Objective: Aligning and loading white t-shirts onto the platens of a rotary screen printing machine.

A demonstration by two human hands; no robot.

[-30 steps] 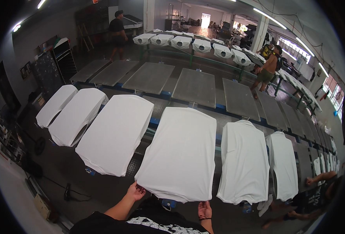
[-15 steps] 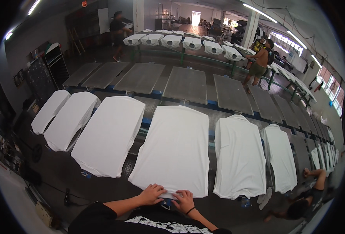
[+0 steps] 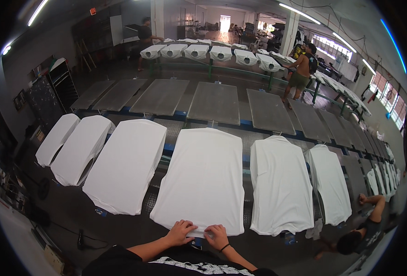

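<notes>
A white T-shirt (image 3: 197, 177) lies stretched over the board right in front of me. My left hand (image 3: 181, 232) and my right hand (image 3: 216, 238) are close together at the middle of its near hem, fingers curled and pinching the fabric. A blue fitting (image 3: 196, 243) shows just below the hem between them. More white shirts cover the boards either side, one to my left (image 3: 123, 165) and one to my right (image 3: 280, 184), both somewhat creased.
A row of bare grey boards (image 3: 212, 102) lies beyond the shirts. Farther back, small shirt-covered boards (image 3: 197, 51) stand on green frames, with one person (image 3: 299, 76) at the right and another (image 3: 146, 34) at the left. A co-worker (image 3: 369, 225) bends low at the lower right.
My hands have moved from the shirt's two lower corners to the middle of the hem. The co-worker at lower right has bent lower; the person at back left has shifted right. The view has shifted slightly.
</notes>
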